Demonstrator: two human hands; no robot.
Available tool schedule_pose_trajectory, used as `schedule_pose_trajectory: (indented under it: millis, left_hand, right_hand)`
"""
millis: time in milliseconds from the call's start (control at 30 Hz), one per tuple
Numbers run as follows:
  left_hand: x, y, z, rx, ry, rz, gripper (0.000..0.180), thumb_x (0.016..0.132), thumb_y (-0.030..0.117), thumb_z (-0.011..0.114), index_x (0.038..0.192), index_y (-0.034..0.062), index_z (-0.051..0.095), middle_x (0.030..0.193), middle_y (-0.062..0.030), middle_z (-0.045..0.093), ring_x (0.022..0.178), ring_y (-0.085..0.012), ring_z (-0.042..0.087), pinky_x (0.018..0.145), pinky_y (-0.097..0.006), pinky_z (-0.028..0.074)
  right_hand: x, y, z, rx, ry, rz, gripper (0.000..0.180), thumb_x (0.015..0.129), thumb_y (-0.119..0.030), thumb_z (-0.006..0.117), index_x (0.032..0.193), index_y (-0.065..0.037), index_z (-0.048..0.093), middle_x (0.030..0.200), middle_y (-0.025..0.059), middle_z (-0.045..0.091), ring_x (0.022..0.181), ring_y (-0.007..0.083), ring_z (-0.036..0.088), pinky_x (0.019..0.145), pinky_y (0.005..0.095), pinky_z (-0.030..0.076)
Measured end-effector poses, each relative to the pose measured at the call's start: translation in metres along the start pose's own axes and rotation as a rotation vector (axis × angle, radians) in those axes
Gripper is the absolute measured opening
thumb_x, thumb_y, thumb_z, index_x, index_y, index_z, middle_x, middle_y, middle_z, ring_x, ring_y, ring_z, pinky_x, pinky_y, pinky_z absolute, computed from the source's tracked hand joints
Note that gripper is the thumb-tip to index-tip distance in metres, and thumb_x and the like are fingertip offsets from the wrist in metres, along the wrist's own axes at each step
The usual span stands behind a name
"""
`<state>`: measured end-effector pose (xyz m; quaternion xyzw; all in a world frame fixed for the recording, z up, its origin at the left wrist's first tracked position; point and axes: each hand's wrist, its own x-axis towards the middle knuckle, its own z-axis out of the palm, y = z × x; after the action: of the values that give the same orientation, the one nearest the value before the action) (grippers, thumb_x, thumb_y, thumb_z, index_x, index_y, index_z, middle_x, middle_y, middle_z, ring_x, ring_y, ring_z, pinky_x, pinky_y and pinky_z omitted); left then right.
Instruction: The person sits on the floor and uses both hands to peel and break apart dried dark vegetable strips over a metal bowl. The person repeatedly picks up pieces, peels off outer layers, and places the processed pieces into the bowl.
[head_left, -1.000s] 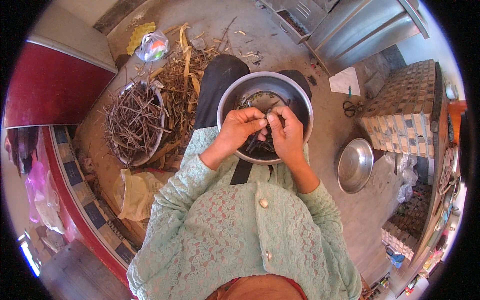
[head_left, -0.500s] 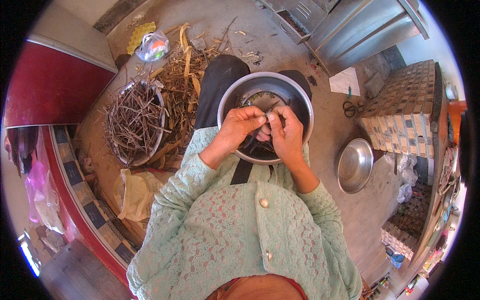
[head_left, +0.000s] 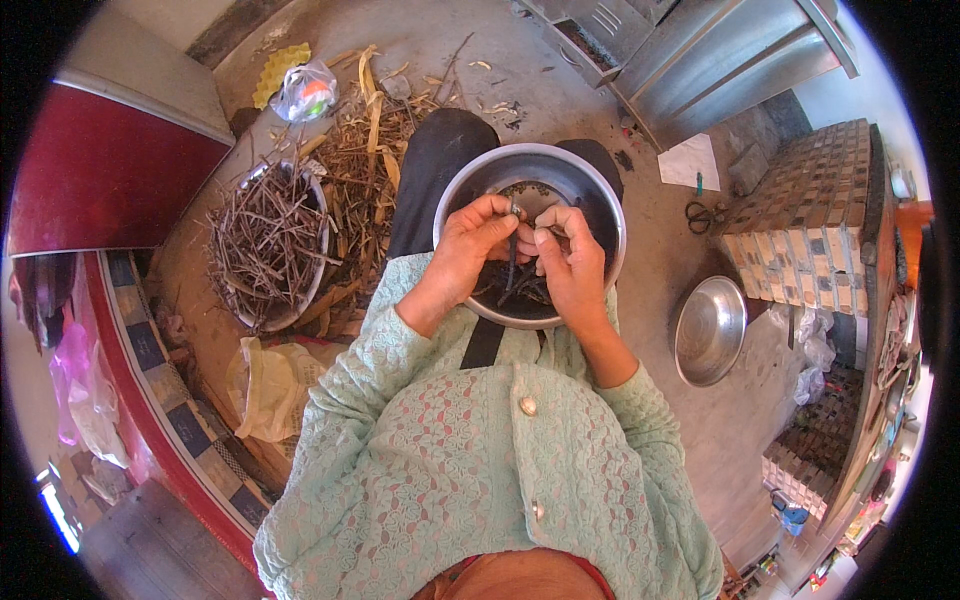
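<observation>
A dark, slender, pod-like piece (head_left: pixel 513 262) is pinched near its upper end between the thumb and index finger of the left hand (head_left: pixel 465 245), and its length is hung below those fingertips, over a large, round, silver metal basin (head_left: pixel 598 190). Just beside it, the right hand (head_left: pixel 575 265) is held with thumb and index finger curled close together; whether anything is gripped by them cannot be told. More dark pod-like pieces (head_left: pixel 525 292) are gathered inside the basin, partly hidden by the 2 hands. The basin is supported on the lap, over dark trousers (head_left: pixel 445 165). Left of the basin, an oval, pale-rimmed bowl (head_left: pixel 325 245) is heaped with thin brown sticks (head_left: pixel 265 240), and dry stalks and yellowish husks (head_left: pixel 360 185) are strewn between bowl and basin. Right of the basin, a smaller, round, shiny metal basin (head_left: pixel 710 335) and dark-handled scissors (head_left: pixel 700 216) are laid on the grey floor (head_left: pixel 665 440). Faint printing on a pale-yellow plastic bag (head_left: pixel 270 390), lower left of the basin, cannot be read.
</observation>
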<state>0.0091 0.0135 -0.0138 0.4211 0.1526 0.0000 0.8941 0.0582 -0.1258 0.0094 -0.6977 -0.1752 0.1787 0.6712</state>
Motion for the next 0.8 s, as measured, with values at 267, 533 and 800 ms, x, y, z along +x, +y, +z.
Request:
schedule_pose_trajectory:
  millis: [267,533,800]
  left_hand:
    - [0.002,-0.005,-0.004,0.09,-0.008,0.018,0.007,0.089,0.011,0.055,0.091,0.0061,0.059,0.104,-0.0079,0.062,0.086,-0.0134,0.061,0.068,-0.027,0.054]
    - [-0.002,-0.002,-0.003,0.133,-0.047,0.035,0.006,0.087,0.009,0.057,0.091,0.0048,0.06,0.106,-0.0091,0.062,0.087,-0.0139,0.062,0.068,-0.026,0.054]
    - [-0.003,-0.002,-0.002,0.081,-0.098,0.057,0.006,0.089,0.006,0.054,0.089,0.0029,0.059,0.104,-0.0122,0.063,0.086,-0.0158,0.062,0.069,-0.027,0.055]
  right_hand:
    - [0.001,0.017,0.0,-0.328,0.004,-0.15,0.024,0.072,-0.008,0.073,0.088,-0.001,0.057,0.078,0.0087,0.06,0.064,0.0133,0.06,0.058,0.0267,0.05]
    - [-0.001,0.011,0.002,-0.252,0.003,0.005,0.013,0.077,-0.006,0.069,0.082,0.001,0.059,0.072,0.0087,0.062,0.056,0.0106,0.058,0.051,0.0245,0.047]
    - [0.0,0.013,-0.001,-0.049,-0.051,0.088,0.007,0.081,-0.003,0.064,0.084,0.001,0.06,0.067,0.0035,0.06,0.051,0.0047,0.052,0.044,0.0202,0.042]
